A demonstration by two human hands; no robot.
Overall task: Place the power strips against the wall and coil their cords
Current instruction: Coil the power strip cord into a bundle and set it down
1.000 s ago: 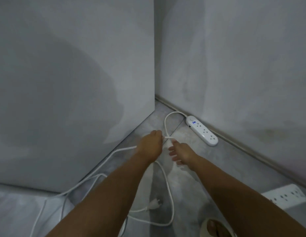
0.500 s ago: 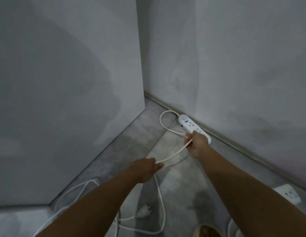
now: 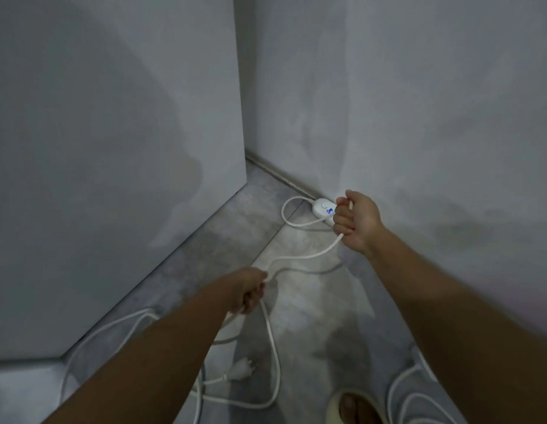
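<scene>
Now the right hand has gone from the middle of the cord up to the strip. A second ago both hands sat close together on the cord. They are now well apart, with a slack run of cord sagging between them. The right hand's fingers are curled tight round the cord just in front of the strip, hiding most of it. The left hand has dropped back towards the body and also grips the cord in a closed fist. The strip itself has stayed put, lying flat on the floor along the foot of the wall. So the placing looks done, and the first turn of a coil seems to be forming in the right fist. The strip is a rounded, glossy white plastic bar with a small blue light. The cord is smooth, round and limp, curving in one loop beside the strip and trailing in loose bends to its plug. The floor is mottled grey and matt, and the wall is flat painted grey.
</scene>
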